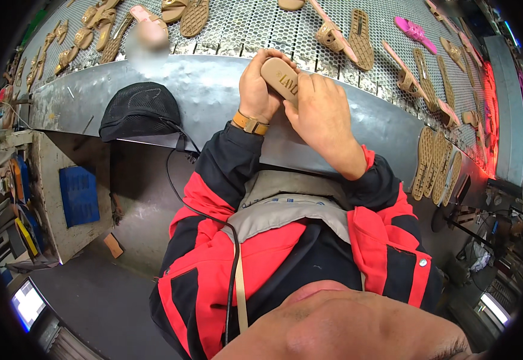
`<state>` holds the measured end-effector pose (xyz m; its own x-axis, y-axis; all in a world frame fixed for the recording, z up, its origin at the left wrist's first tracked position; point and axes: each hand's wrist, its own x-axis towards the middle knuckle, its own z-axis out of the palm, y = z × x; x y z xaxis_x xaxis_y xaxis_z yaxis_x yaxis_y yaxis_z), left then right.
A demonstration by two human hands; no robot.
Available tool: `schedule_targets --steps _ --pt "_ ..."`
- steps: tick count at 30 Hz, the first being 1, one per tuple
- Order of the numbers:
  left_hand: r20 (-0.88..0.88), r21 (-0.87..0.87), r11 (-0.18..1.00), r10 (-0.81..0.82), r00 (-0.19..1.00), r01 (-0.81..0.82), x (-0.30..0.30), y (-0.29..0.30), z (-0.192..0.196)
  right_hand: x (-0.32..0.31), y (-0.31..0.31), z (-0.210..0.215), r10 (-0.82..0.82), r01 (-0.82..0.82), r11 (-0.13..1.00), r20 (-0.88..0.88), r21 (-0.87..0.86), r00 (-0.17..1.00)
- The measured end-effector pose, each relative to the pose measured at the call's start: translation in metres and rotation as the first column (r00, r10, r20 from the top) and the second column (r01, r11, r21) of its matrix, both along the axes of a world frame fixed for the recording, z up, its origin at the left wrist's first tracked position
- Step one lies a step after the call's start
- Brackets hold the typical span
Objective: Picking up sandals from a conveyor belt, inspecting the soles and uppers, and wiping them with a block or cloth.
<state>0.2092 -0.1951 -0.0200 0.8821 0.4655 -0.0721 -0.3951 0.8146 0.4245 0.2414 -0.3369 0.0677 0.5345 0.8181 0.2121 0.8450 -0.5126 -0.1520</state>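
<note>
Above the near edge of the metal bench, both hands hold a tan sandal footbed (279,78), its rounded heel end with dark printing turned up to view. My left hand (260,90) has its fingers wrapped behind the heel end, thumb side toward me. My right hand (321,111) grips the other end, fingers folded over it. That front part is hidden, so I cannot tell whether a strap is fitted. Just beyond my hands, on the perforated conveyor (261,27), lie tan sandals (332,37), loose brown soles (362,39) and a magenta sandal (414,35).
A black mesh cap (141,109) with a cable sits at the bench's left. Several patterned soles (432,165) lie along its right end. More sandals (96,27) fill the conveyor's left side. A red glow (489,120) shows at far right. Below left hangs a blue panel (79,195).
</note>
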Motion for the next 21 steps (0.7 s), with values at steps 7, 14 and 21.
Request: schedule_targets --steps 7,14,21 --pt "-0.028 -0.045 0.999 0.019 0.999 -0.02 0.0 -0.001 0.007 0.005 -0.001 -0.001 0.015 -0.013 0.999 -0.039 0.046 0.999" --pt "0.071 -0.036 0.999 -0.016 0.997 0.018 -0.002 -0.009 0.015 0.008 -0.003 0.001 -0.056 0.052 0.998 -0.127 -0.035 0.99" --pt "-0.116 0.318 0.944 0.136 0.984 -0.093 0.002 -0.023 0.019 0.014 -0.011 -0.005 0.015 -0.012 1.0 -0.094 0.028 0.995"
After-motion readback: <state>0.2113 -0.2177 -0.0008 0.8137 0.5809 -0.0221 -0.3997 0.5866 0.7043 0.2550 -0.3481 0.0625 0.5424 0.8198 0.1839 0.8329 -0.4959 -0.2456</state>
